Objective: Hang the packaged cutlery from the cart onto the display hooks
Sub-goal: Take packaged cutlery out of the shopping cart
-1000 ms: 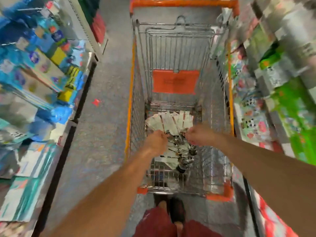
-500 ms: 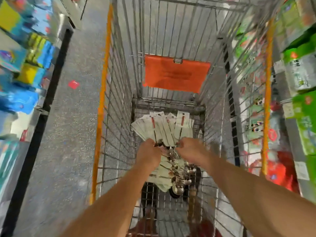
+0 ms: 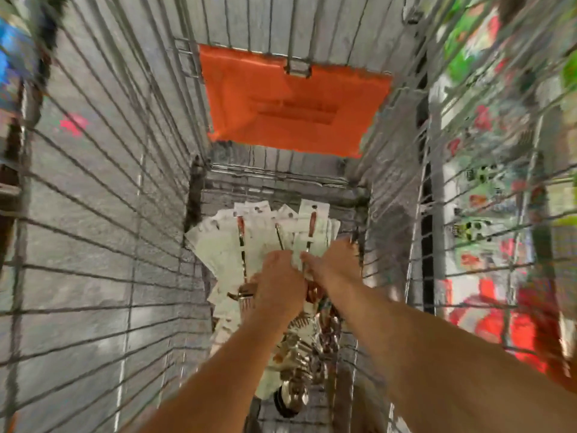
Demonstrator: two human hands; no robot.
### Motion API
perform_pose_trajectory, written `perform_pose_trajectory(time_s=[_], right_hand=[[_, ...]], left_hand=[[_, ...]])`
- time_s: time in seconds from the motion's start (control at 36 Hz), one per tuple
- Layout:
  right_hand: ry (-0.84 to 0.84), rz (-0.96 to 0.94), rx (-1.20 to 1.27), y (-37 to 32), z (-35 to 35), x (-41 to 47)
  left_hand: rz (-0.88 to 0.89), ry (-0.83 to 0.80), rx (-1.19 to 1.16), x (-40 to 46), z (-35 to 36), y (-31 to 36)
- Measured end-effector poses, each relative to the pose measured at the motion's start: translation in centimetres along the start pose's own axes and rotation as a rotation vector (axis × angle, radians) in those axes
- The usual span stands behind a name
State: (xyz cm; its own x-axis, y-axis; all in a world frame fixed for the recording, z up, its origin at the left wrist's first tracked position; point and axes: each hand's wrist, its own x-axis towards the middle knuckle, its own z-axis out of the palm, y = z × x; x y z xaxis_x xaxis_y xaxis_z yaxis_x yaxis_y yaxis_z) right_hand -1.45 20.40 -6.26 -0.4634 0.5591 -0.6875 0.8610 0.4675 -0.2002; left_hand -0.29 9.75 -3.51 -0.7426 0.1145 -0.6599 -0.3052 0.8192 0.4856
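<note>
1. Closer now than a second ago, both arms have plunged deep into the cart (image 3: 131,232), and its wire walls fill the view on either side.
2. Nearest the person, the spoon and fork heads of the packaged cutlery (image 3: 299,364) lie heaped on the cart floor, shiny ends toward the person.
3. Just beyond, the left hand (image 3: 281,285) and right hand (image 3: 334,267) sit side by side on the pile; fingers of both curl down into the cards, apparently gathering a bunch, though blur hides the exact pinch.
4. Past the knuckles the white backing cards (image 3: 218,245) fan out with their hang-holes at the far end, likely so they can slide straight onto hooks.
5. Farthest, an orange flap (image 3: 293,101) hangs on the cart's end wall; its printing is too smeared to read, and no brand is legible on the cards.
6. No display hooks are in view; shelves of blurred goods (image 3: 499,182) flank the cart.
</note>
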Motion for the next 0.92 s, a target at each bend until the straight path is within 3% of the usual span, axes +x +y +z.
perform_pose_trajectory(time_s=[0.25,0.39,0.64,0.92], right_hand=[[0.059,-0.1,0.131,-0.2,-0.8,-1.0],[-0.028,-0.049,0.287,-1.1,-0.8,-0.8],[-0.139,0.012,0.19,-2.2,-0.7,0.6],[-0.129,0.013,0.332,-2.5,-3.4,-0.4]], left_hand=[[0.046,0.051,-0.018,0.6,0.5,0.0],[0.009,0.082,-0.108,1.2,0.9,-0.2],[-0.018,0.076,-0.275,1.1,0.0,-0.3],[-0.082,0.08,-0.342,0.2,-2.6,-0.7]])
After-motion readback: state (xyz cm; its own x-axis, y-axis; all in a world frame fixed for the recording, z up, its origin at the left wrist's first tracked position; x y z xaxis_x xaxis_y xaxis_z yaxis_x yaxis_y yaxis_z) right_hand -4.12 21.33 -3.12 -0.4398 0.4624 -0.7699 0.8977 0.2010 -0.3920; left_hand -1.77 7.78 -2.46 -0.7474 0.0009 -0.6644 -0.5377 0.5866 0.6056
